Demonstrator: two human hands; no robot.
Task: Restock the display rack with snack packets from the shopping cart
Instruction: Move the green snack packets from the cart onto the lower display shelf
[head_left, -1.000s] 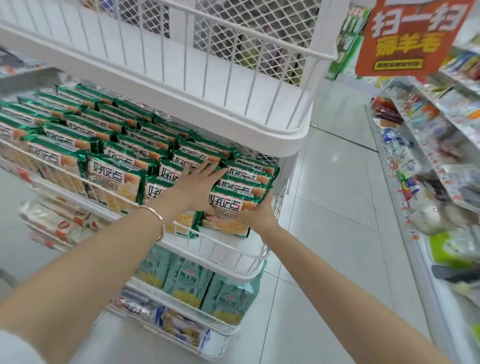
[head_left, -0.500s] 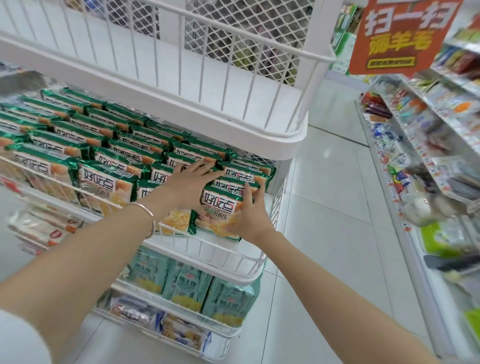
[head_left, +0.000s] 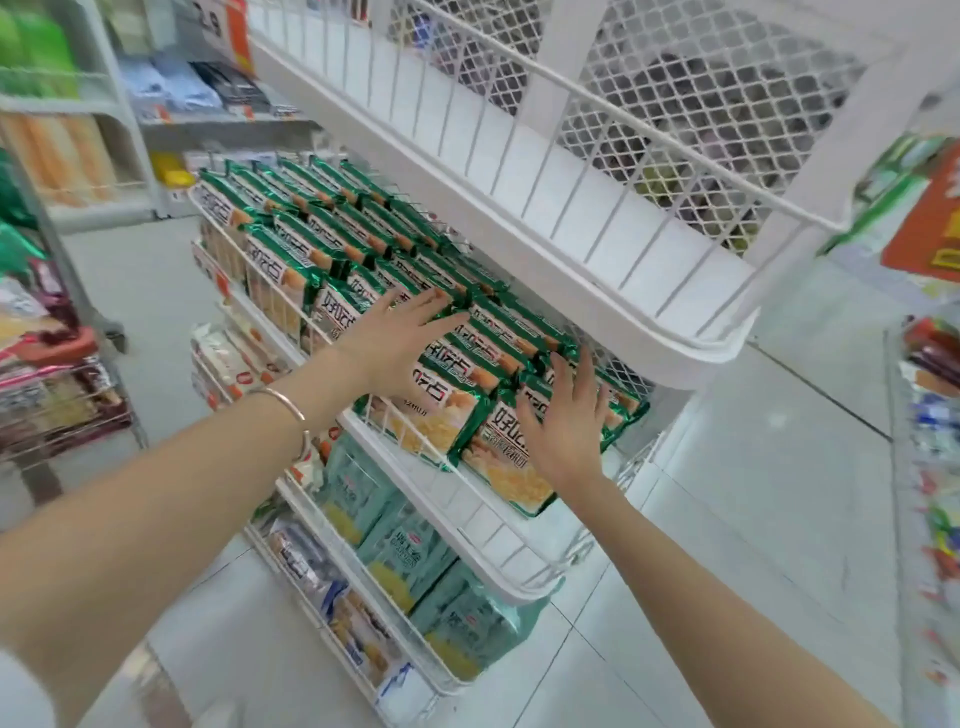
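Presently both hands are laid flat on the green snack packets (head_left: 291, 249) in the middle tier (head_left: 498, 545) of the white display rack (head_left: 649, 332).

- The left hand (head_left: 400, 345) is pressed palm-down on the packet tops near the tier's front edge. Its fingers are straight and close together, and nothing is gripped.
- The right hand (head_left: 566, 426) is spread wide, fingers fanned, against the face of the front packet (head_left: 514, 478) at the tier's front right corner. Nothing is clasped here either.
- Purpose, as judged: the overlapping rows are being squared and pushed back so that the leaning packets are held behind the low wire front. The corner packet is leant on that rail and is judged likeliest to slip.
- The tier is seen filled from back wall to front edge.
- Pale teal packets (head_left: 400, 551) are stood in the tier below.
- At the left edge of the view a wire basket of mixed packets is noted. It is probably the shopping cart (head_left: 62, 410), though it is blurred.
- A bracelet (head_left: 284, 402) is worn on the left wrist.
- Step judged: the row is being settled. A further fetch from the cart is expected next.
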